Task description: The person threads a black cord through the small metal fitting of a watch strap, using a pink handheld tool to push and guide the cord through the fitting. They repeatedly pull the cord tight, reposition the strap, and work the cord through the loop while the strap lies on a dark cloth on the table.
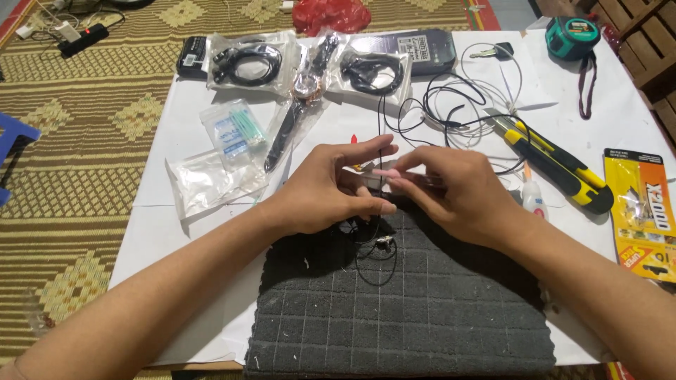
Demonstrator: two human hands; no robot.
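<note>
— While the left hand (331, 186) and the right hand (451, 193) meet over the top edge of the dark grey gridded mat (401, 309), what are they on?

— Both are pinched shut on a thin black wire (381, 141), right where a small pink piece (386, 172) sits between the fingertips. The wire runs up from there toward the loose coil (458, 105) on the white surface (176, 211), and down into a small loop (377, 264) lying on the mat.

— So which step is it?

— Fine handling of that wire at the pink piece, I'd judge — a close, two-handed grip. The next move calls for steady fingertips and little pull, since the wire is slack and thin.

— Anything near?

— A yellow-and-black utility knife (556, 162) and a small glue bottle (534, 198) just right of the hands; bagged cables (250, 63) lie farther up.
</note>
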